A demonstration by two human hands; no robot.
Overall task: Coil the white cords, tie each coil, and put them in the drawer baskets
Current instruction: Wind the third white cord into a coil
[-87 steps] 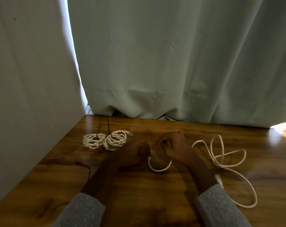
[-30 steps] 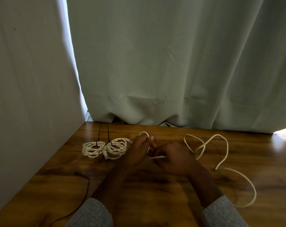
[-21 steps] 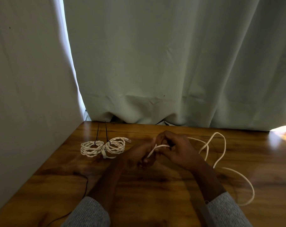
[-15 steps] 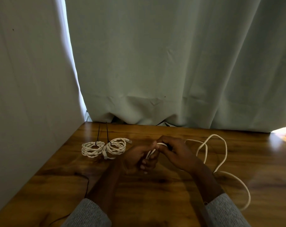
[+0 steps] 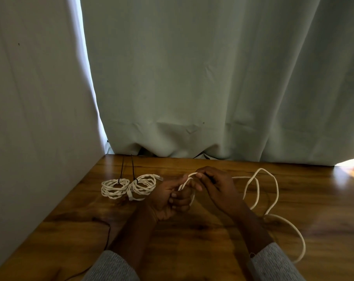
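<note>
Two tied white coils lie on the wooden table (image 5: 202, 246) at the back left: one coil (image 5: 114, 188) and a second coil (image 5: 142, 186) beside it, each with a thin dark tie sticking up. My left hand (image 5: 169, 199) grips small loops of a loose white cord (image 5: 270, 199) in its curled fingers. My right hand (image 5: 216, 187) pinches the same cord at the top of the loop, just above my left fingers. The rest of the cord trails in wide bends over the table to the right.
A pale green curtain (image 5: 192, 88) hangs along the table's back edge. A grey wall (image 5: 30, 118) closes the left side. A thin black wire (image 5: 108, 234) lies on the table near my left forearm. No drawer or basket is in view.
My hands have wound more of the cord into loops in my left hand. The trailing cord on the right has been pulled in and shifted. The two tied coils have not moved.
</note>
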